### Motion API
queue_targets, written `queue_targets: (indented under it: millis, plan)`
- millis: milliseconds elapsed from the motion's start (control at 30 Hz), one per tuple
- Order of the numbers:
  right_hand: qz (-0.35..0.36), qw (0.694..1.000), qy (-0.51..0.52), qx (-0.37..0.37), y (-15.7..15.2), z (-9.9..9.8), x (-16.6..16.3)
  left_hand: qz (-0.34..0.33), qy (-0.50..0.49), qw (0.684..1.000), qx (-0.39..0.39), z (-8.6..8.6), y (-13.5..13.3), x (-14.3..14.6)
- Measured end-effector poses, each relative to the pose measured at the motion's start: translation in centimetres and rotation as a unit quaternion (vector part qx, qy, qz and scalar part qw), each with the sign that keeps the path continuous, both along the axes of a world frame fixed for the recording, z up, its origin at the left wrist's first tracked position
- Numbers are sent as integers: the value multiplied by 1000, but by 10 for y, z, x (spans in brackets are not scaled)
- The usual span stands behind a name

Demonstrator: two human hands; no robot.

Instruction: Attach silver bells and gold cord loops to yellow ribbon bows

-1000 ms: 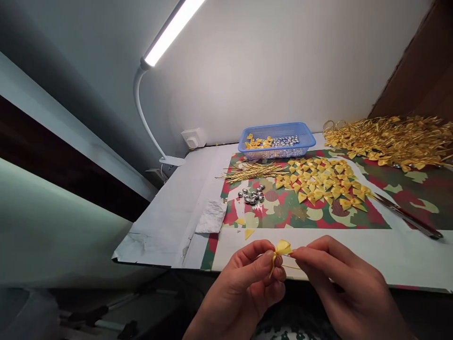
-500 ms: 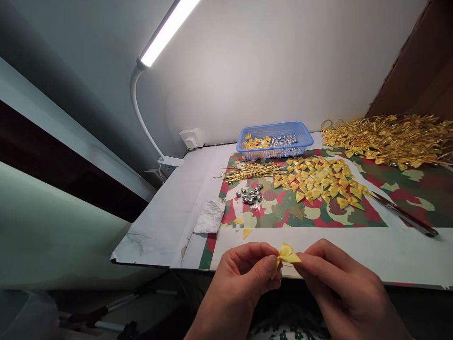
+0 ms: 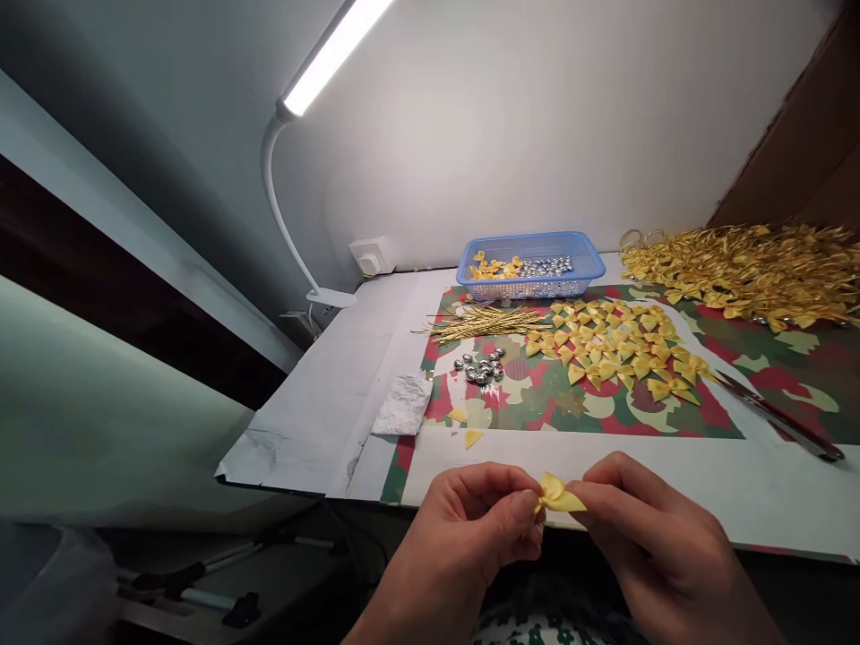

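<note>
Just over the near table edge, a small yellow ribbon bow (image 3: 557, 494) is held between both hands. My left hand (image 3: 474, 528) pinches its knot between thumb and index finger, hiding that side of the bow. The fingertips of my right hand (image 3: 649, 528) are closed on the bow's right tail. Beyond the hands, many like yellow bows (image 3: 608, 345) lie spread on the patterned sheet. A cluster of silver beads (image 3: 482, 369) and a bundle of gold twist ties (image 3: 484, 324) lie to their left.
A blue basket (image 3: 530, 240) with bows and beads stands at the back. Finished-looking gold pieces (image 3: 752, 269) are heaped at the right. Scissors (image 3: 779, 414) lie at the right, a crumpled white paper (image 3: 403, 405) at the left. A lamp (image 3: 275, 179) lights the table.
My view has shifted slightly. The bow has turned a little between my fingers, and its lower left tail is now hidden behind my left hand. Both hands keep their pinch.
</note>
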State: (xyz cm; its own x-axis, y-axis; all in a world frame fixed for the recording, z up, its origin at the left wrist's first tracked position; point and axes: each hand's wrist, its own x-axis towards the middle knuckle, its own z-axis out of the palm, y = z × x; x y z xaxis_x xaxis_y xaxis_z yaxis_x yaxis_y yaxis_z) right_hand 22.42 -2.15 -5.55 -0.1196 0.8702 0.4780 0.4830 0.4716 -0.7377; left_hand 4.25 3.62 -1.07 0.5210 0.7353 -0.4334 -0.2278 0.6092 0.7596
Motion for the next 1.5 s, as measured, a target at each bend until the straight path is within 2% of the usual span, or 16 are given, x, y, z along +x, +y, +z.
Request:
queue_targets:
  millis: [300, 700, 800, 933, 1000, 1133, 1200, 1367, 1500]
  plan:
    - [-16, 992, 124, -26, -3, -8, -15, -18, -61, 997, -51, -1, 1, -2]
    - [-35, 991, 132, -6, -2, -9, -19, -10, -65, 996, -56, -6, -3, 0]
    - [-44, 991, 122, -16, -2, -11, -20, -8, -41, 999, -30, -5, -3, 0]
    - [-132, 987, 87, -34, -6, -12, -21, -15, 23, 998, 49, -4, -2, -2]
    - [-163, 985, 48, -5, -7, -8, -21, -10, 74, 992, 100, -2, -2, -2]
    - [-156, 979, -73, 107, -6, 4, -21, 15, 140, 976, 168, 1, -3, 3]
    - [-138, 977, -91, 133, -4, 6, -24, 24, 145, 971, 189, 0, -4, 5]
    - [-120, 982, -81, 121, 3, -4, -31, 25, 180, 950, 254, -3, -4, 6]
    - [-131, 981, -97, 109, 7, -6, -31, 18, 192, 946, 261, -6, -2, 5]
